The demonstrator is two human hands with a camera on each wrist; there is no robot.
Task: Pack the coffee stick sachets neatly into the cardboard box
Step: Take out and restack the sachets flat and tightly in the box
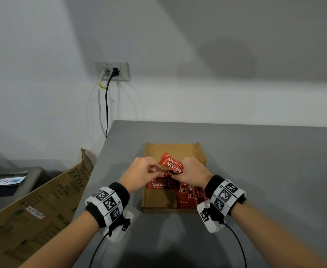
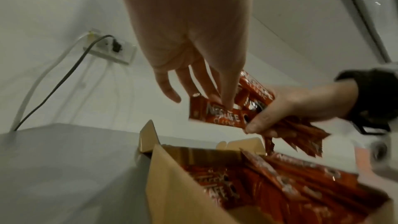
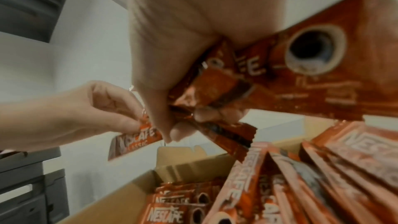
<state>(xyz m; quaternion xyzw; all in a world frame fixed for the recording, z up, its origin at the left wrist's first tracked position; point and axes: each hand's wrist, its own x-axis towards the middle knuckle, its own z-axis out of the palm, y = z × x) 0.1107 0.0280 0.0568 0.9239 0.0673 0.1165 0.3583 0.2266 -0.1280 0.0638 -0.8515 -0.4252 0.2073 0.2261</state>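
Note:
A shallow open cardboard box (image 1: 158, 200) lies on the grey table (image 1: 265, 171). Inside it, red Nescafe stick sachets (image 1: 158, 185) lie flat at the left and more sachets (image 1: 189, 194) are heaped at the right. Above the box, my right hand (image 1: 176, 176) grips a bundle of sachets (image 1: 173, 165), seen close up in the right wrist view (image 3: 301, 77). My left hand (image 1: 154, 169) pinches the end of one sachet (image 2: 215, 116) at that bundle, thumb and fingers curled on it (image 3: 133, 140).
A big printed cardboard carton (image 1: 42, 200) leans at the table's left edge. A wall socket (image 1: 113, 71) with a black and a white cable sits behind. A dark cabinet (image 1: 13, 182) with a white tube on it stands far left.

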